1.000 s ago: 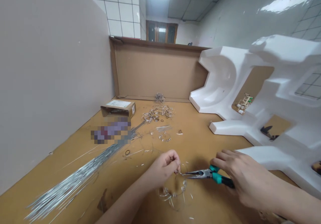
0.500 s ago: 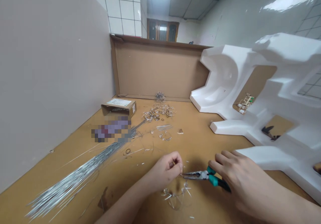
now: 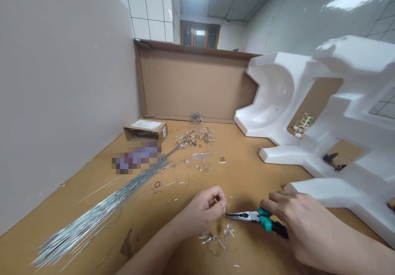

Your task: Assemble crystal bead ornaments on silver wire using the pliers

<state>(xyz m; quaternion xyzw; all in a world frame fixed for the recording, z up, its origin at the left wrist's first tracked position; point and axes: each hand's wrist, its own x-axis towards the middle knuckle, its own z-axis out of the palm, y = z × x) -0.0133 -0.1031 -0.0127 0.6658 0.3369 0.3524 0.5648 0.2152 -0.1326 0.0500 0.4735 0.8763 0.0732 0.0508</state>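
Where the pliers (image 3: 254,216) point: leftward, tips at the left hand's (image 3: 203,210) fingertips; long axis near crosswise, handles to the right.
Left hand: closed in pinch; held bit too small to tell.
Right hand (image 3: 298,217): gripping pliers handles.
Beaded wire (image 3: 230,228): near side, just below plier tips; left hand nearer; bench contact, cannot tell.
White foam (image 3: 321,188): edge just beside right hand.
Wire bundle (image 3: 108,209): left, apart from left hand.
Bench (image 3: 247,176): some room beyond pliers.
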